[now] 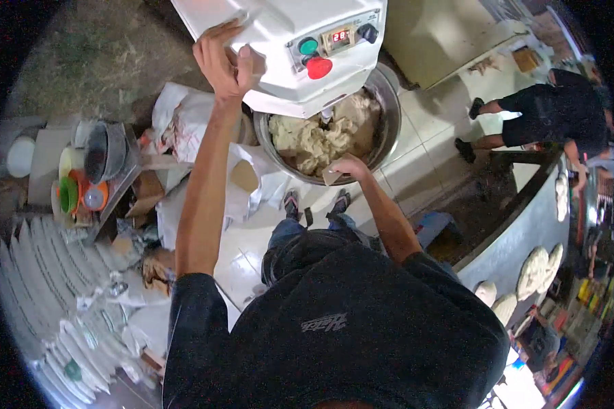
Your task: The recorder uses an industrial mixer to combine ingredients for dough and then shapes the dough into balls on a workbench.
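The step in hand is judged to be the tending of dough (327, 142) in a metal mixer bowl (394, 119), where it lies lumpy and uneven. A flat, pale scraper (331, 178) is gripped in the right hand (350, 165) at the bowl's near rim; whether dough is touched by its edge cannot be told. The left hand (224, 65) is laid on the left edge of the white mixer head (276, 85), with fingers spread and nothing held. For the next move, a flat pass of the scraper along the inner wall seems called for, clear of the mixing shaft (327, 113), whose turning or rest cannot be told. The far part of the bowl is overhung by the mixer head, so access is offered mainly from the near side. On the left, room is narrowed by white sacks (191, 123); on the right, tiled floor (416, 170) is spread between the bowl and a co-worker (566, 112), and reach is bounded nearer the body by the dark-edged surface (508, 255).
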Available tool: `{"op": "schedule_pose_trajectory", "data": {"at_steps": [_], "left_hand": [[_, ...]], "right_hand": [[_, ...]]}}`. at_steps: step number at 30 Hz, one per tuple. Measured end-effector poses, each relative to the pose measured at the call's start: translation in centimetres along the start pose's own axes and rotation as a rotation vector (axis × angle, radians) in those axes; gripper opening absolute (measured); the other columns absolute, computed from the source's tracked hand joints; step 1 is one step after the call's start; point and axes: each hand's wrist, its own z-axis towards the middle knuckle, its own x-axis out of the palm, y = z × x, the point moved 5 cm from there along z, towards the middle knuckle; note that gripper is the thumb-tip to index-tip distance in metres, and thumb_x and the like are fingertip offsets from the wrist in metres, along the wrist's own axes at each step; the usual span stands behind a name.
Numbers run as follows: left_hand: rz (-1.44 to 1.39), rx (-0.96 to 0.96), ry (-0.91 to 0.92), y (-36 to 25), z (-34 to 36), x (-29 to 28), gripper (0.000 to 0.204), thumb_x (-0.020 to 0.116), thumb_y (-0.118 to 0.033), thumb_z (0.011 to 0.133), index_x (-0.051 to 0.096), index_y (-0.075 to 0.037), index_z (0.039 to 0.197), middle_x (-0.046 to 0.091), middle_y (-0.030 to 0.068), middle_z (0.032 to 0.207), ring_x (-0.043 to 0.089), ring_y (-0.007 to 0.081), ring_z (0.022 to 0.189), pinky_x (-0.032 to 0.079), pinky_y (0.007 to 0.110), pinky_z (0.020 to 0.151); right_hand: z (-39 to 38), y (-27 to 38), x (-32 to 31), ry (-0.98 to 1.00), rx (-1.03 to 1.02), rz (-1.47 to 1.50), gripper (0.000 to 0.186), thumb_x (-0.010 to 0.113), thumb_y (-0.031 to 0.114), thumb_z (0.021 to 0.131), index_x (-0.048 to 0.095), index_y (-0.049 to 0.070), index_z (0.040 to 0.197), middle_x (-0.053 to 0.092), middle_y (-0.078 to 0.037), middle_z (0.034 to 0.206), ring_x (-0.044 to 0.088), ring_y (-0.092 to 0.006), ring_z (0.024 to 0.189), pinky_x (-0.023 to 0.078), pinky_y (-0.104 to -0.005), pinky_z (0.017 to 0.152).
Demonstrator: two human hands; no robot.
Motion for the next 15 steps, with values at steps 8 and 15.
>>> {"op": "schedule_pose_trajectory", "data": {"at_steps": [8, 15], "left_hand": [[0.027, 0.053, -0.067, -1.9, 0.9, 0.7, 0.035, 0.043, -0.035, 0.086, 0.058, -0.003, 0.092, 0.061, 0.0095, 0.098, 0.052, 0.0214, 0.09, 0.029, 0.036, 0.086], [0.194, 0.107, -0.034, -0.2, -0.9, -5.4, 0.044, 0.035, -0.036, 0.088, 0.057, 0.002, 0.093, 0.056, 0.0145, 0.093, 0.047, 0.0244, 0.089, 0.035, 0.035, 0.082]], "right_hand": [[4.7, -3.5, 10.0, 0.058, 0.457, 0.061, 0.018, 0.058, 0.018, 0.085, 0.062, 0.007, 0.071, 0.053, -0.002, 0.058, 0.041, -0.0101, 0.042, 0.03, -0.0259, 0.036], [7.8, 5.7, 22.3, 0.116, 0.378, 0.261, 0.011, 0.054, 0.017, 0.087, 0.061, 0.009, 0.083, 0.053, -0.001, 0.065, 0.043, -0.0122, 0.05, 0.032, -0.0254, 0.041]]}}
